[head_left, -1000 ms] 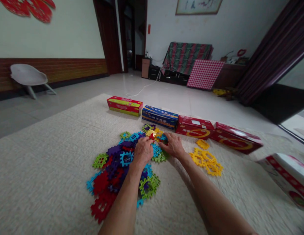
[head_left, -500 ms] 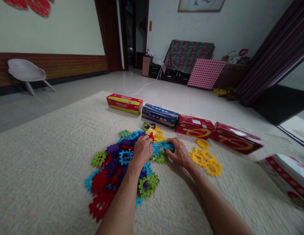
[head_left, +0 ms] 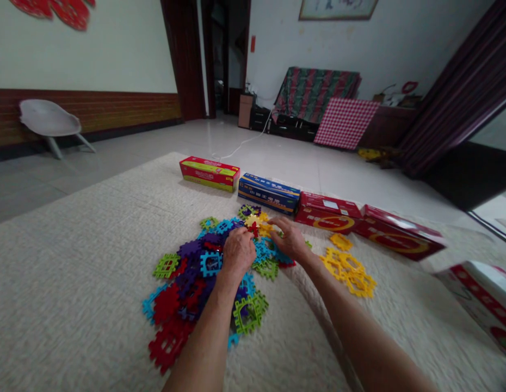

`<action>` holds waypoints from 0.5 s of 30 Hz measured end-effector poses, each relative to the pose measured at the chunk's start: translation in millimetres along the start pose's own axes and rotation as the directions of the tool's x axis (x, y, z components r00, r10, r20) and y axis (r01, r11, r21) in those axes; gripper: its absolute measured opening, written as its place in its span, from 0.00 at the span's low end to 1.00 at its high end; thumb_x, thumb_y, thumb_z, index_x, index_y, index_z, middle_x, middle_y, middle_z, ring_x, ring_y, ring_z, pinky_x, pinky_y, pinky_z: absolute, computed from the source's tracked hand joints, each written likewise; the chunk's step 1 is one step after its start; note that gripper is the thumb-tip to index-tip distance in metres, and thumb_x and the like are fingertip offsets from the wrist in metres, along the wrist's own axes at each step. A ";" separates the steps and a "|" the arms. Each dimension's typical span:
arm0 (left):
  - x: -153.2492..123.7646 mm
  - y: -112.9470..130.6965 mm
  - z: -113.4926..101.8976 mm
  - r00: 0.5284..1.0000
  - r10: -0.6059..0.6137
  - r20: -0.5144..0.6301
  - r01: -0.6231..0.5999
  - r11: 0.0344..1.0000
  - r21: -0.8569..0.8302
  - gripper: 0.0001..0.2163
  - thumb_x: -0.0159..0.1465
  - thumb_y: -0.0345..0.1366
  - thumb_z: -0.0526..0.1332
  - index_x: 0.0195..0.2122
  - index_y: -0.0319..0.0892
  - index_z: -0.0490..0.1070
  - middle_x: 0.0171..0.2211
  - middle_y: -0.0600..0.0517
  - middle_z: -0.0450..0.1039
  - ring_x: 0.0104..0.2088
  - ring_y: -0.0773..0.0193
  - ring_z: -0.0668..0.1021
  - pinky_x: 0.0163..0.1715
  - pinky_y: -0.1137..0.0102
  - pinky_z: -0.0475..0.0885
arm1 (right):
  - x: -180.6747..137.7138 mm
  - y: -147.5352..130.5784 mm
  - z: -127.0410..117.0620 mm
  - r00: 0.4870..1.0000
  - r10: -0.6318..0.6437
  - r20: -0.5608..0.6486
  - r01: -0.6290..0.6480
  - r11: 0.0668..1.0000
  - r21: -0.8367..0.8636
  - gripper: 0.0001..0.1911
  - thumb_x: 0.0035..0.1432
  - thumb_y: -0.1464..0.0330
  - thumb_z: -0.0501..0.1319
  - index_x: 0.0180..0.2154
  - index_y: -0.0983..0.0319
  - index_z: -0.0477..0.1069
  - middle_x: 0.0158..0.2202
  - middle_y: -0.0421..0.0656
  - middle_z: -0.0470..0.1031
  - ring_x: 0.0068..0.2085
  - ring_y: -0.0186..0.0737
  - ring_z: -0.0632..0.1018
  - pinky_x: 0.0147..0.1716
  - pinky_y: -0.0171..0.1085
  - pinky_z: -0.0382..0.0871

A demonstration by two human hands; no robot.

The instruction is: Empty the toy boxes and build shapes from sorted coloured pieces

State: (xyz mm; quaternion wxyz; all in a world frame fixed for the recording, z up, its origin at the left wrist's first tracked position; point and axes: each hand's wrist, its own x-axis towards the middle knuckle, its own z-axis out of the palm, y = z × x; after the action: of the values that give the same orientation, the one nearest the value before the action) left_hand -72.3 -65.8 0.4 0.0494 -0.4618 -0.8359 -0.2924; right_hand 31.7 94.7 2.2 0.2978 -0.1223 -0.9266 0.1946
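A pile of toothed plastic building pieces (head_left: 190, 249) in purple, blue, red and green lies on the pale mat. At its far right side my left hand (head_left: 239, 251) rests with curled fingers, their tips beside a small red piece (head_left: 254, 229); what is under them is hidden. My right hand (head_left: 291, 239) reaches over the pile's right edge, fingers stretched and thumb apart. Its fingertips are close to a yellow piece (head_left: 264, 225); contact cannot be made out. Blue pieces (head_left: 263, 249) and a green piece (head_left: 268, 269) lie between the hands.
Several yellow pieces (head_left: 348, 269) lie joined or heaped to the right. Beyond the pile stand a red-and-green box (head_left: 210, 175), a blue box (head_left: 269, 193) and red boxes (head_left: 328, 211) in a row. A white-and-red box (head_left: 477, 294) stands at far right.
My right hand has let go of a blue piece and moved away from me, its fingers now near the yellow piece. My left hand stays almost where it was.
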 end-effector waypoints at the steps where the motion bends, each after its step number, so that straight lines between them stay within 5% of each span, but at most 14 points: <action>1: -0.1 0.5 -0.3 1.000 -0.008 -0.001 0.008 1.000 0.001 0.14 0.63 0.28 0.53 0.39 0.40 0.79 0.45 0.46 0.76 0.50 0.58 0.75 0.55 0.66 0.69 | 6.9 0.5 4.2 0.999 -0.006 0.040 0.008 1.000 -0.028 0.16 0.56 0.72 0.57 0.46 0.59 0.74 0.49 0.48 0.77 0.49 0.44 0.77 0.51 0.43 0.69; 9: -0.9 3.5 -3.3 0.999 -0.035 0.002 0.035 0.999 0.002 0.13 0.63 0.29 0.53 0.39 0.41 0.79 0.43 0.46 0.76 0.49 0.59 0.75 0.54 0.66 0.68 | 37.9 -12.0 19.3 0.962 0.056 0.267 0.008 0.973 -0.232 0.21 0.54 0.69 0.62 0.51 0.54 0.74 0.53 0.47 0.75 0.52 0.50 0.75 0.49 0.44 0.66; 15: -0.5 3.0 -3.0 0.999 -0.036 0.003 0.036 0.999 -0.009 0.13 0.63 0.28 0.54 0.38 0.40 0.79 0.44 0.45 0.76 0.49 0.58 0.75 0.54 0.66 0.68 | 35.0 -12.0 17.7 0.971 0.081 0.224 -0.023 0.968 -0.250 0.14 0.55 0.68 0.62 0.45 0.56 0.76 0.47 0.46 0.78 0.50 0.49 0.75 0.51 0.47 0.60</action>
State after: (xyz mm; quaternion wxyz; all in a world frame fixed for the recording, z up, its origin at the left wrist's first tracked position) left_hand -70.2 -66.6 4.0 0.0407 -0.4473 -0.8429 -0.2964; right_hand -8.0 90.9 11.9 0.1647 -0.1590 -0.9684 0.0989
